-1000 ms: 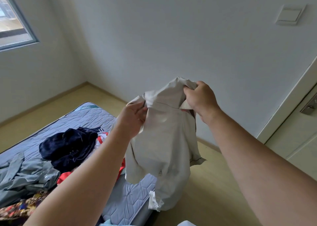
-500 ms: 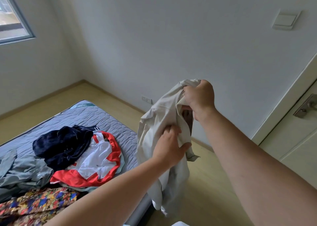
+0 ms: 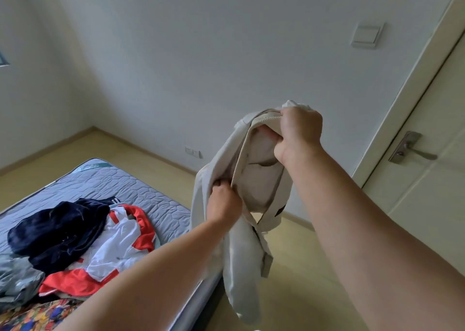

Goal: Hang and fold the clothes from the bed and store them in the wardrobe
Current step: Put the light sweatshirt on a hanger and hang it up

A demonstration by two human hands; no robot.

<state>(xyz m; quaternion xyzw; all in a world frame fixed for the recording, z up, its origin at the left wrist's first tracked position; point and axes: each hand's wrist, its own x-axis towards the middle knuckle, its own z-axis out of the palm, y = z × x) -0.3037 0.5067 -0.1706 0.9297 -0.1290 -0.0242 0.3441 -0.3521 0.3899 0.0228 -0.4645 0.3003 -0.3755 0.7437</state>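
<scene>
A beige jacket (image 3: 254,179) hangs in the air in front of me, over the corner of the bed. My right hand (image 3: 299,132) grips its collar at the top. My left hand (image 3: 224,202) grips the jacket's front edge lower down, on the left side. The rest of the jacket dangles below my hands. On the grey mattress (image 3: 141,192) lie a dark navy garment (image 3: 55,230), a red and white top (image 3: 118,250), a grey garment (image 3: 15,280) and a colourful patterned cloth (image 3: 37,315).
A white wall is ahead with a light switch (image 3: 366,35) and a socket (image 3: 192,151) low down. A closed cream door with a metal handle (image 3: 407,149) stands at the right. Wooden floor (image 3: 302,268) surrounds the bed.
My left hand moved from the jacket's top down to its front edge and has pulled it open. The jacket now shows its inner lining. My view turned right, towards the door.
</scene>
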